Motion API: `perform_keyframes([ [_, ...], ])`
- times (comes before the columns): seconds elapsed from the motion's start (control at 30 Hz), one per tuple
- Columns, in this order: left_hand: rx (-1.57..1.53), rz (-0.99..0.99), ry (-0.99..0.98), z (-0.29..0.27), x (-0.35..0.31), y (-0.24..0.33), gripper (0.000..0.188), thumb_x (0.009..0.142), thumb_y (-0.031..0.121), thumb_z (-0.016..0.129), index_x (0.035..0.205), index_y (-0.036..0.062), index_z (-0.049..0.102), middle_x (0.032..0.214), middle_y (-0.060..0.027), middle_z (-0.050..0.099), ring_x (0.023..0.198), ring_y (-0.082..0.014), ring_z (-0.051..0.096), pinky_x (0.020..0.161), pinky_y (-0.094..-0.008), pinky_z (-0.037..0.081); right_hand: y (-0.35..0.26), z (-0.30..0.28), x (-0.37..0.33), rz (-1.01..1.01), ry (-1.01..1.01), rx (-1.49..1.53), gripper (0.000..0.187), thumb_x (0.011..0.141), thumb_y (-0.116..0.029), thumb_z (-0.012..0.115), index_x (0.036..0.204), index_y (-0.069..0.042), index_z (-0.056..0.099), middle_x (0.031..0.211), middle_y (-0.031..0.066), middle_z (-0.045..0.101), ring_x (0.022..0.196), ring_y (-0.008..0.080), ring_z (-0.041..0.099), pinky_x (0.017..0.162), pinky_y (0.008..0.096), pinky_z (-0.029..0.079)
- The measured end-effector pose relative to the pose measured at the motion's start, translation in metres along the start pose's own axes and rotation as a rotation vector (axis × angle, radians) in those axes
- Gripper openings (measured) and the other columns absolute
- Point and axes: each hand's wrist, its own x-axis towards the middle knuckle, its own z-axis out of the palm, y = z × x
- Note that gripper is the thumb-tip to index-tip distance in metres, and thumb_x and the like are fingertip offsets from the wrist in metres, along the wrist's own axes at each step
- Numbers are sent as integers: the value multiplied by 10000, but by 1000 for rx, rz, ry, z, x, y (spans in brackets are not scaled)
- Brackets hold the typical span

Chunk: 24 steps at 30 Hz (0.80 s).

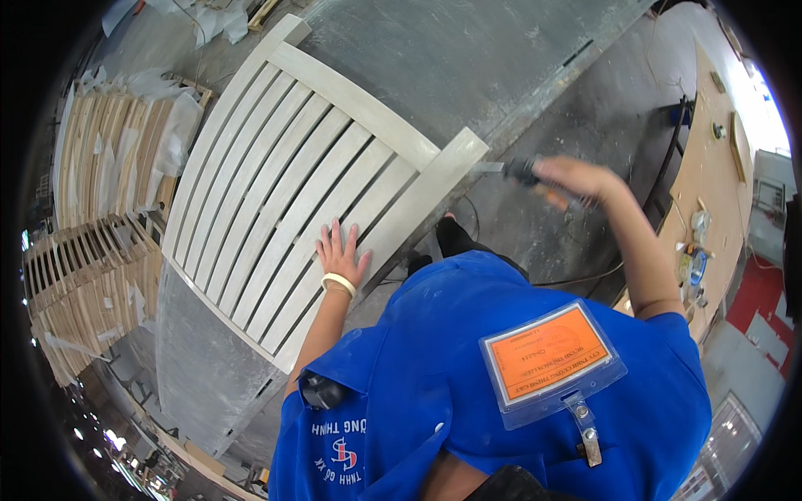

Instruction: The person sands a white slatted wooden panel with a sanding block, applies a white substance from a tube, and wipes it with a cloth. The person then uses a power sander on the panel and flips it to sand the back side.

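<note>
A pale slatted wooden panel [292, 192], perhaps a chair back, lies flat on a grey work table [200, 359]. My left hand [341, 255] rests on its near slats with fingers spread; a cream band circles the wrist. Off the panel's right corner, my right hand [576, 177] is closed round a dark-handled tool [521, 170] with a flat, pale blade. That blade points left at the end of the panel's rail; whether it touches the wood I cannot tell. Motion blurs the right hand and the tool, and something orange shows beneath the fingers.
Stacks of slatted wooden parts [117, 159] with wrapping sheets stand at the left. A long wooden bench [710, 192] runs along the right, with a blue-rimmed roll [697, 265] and small items on it. A thin cable [585, 277] trails across the floor.
</note>
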Motion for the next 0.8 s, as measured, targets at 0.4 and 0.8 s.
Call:
perform_keyframes([
  [0.4, 17, 18, 34, 10, -53, 17, 946, 673, 174, 787, 1485, 198, 303, 1389, -191, 366, 1226, -397, 395, 1028, -503, 340, 99, 157, -2, 18, -104, 199, 508, 1007, -475, 389, 1106, -20, 590, 642, 54, 594, 483, 133, 551, 470, 280, 469],
  [0.8, -38, 34, 122, 1, -51, 33, 842, 723, -30, 596, 1462, 304, 369, 1316, -210, 396, 1172, -421, 416, 991, -536, 343, 111, 138, -34, -15, 79, 88, 539, 988, -487, 444, 1149, 14, 561, 675, 85, 598, 561, 158, 595, 524, 309, 501],
])
